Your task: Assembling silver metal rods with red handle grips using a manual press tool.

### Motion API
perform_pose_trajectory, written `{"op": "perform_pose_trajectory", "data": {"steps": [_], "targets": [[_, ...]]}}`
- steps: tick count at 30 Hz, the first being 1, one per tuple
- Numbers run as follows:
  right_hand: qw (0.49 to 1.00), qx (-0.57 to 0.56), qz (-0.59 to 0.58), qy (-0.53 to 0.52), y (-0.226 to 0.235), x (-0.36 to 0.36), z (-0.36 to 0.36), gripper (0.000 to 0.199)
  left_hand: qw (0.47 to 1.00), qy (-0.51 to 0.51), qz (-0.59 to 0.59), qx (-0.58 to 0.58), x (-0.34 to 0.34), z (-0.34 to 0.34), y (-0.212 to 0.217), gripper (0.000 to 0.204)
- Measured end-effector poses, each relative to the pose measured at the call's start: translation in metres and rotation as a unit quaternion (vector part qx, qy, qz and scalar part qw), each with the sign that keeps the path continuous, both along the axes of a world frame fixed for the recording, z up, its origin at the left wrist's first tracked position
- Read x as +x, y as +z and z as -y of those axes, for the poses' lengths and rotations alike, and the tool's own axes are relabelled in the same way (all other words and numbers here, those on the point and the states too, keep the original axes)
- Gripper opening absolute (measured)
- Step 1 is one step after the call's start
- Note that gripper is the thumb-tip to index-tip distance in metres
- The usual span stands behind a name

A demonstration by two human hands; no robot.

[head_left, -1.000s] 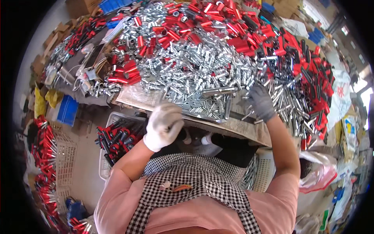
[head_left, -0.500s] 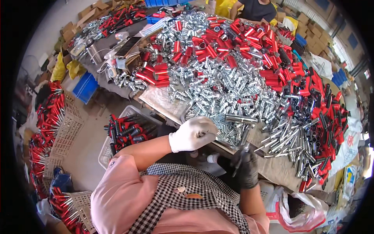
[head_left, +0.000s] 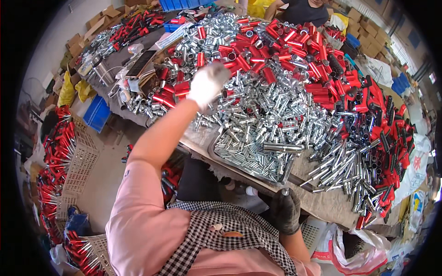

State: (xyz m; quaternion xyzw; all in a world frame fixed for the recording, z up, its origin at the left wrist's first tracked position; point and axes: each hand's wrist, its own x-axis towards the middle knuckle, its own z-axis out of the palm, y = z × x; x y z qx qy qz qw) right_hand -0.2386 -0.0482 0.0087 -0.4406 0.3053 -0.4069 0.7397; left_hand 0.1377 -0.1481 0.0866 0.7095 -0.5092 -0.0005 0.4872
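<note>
My left hand (head_left: pixel 208 85), in a white glove, is stretched far over the heap, near the red metal sleeves (head_left: pixel 201 59) and silver fittings (head_left: pixel 216 41). It is smeared by motion, so its fingers cannot be made out. Close to my body, at the table's front edge, my right hand (head_left: pixel 285 214) in a dark glove is closed round a silver metal part (head_left: pixel 286 191); only its round end shows above the fingers. Just beyond the right hand lies a metal tray (head_left: pixel 286 177) of small silver pins, with a thicker chrome tube (head_left: pixel 282 147) across its far side.
Chrome rods (head_left: pixel 334 170) fan out at the right, beside red-and-black handles (head_left: pixel 384 142). Crates (head_left: pixel 76 170) of red-handled pieces stand on the floor at left. A white bag (head_left: pixel 361 250) hangs open at lower right. Across the table sits another person (head_left: pixel 304 13).
My left hand has swung from above the tray's near left side, forward and left over the heap. The right hand has dropped slightly nearer my body, still closed on the metal part.
</note>
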Motion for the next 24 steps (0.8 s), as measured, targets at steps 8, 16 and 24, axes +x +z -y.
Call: {"op": "perform_pose_trajectory", "data": {"steps": [8,16,24], "targets": [[0.998,-0.006,0.062,-0.002,-0.03,-0.022,0.009,0.027,0.989,-0.033,0.113,0.085,0.027,0.097,0.038,0.034],[0.994,-0.061,-0.067,-0.065,0.003,-0.01,0.028,0.044,0.861,-0.127,0.334,0.362,0.055,0.189,0.035,0.039],[0.996,-0.013,-0.076,-0.038,0.007,-0.008,0.029,0.042,0.813,-0.029,0.471,0.34,0.044,0.219,0.017,0.038]]}}
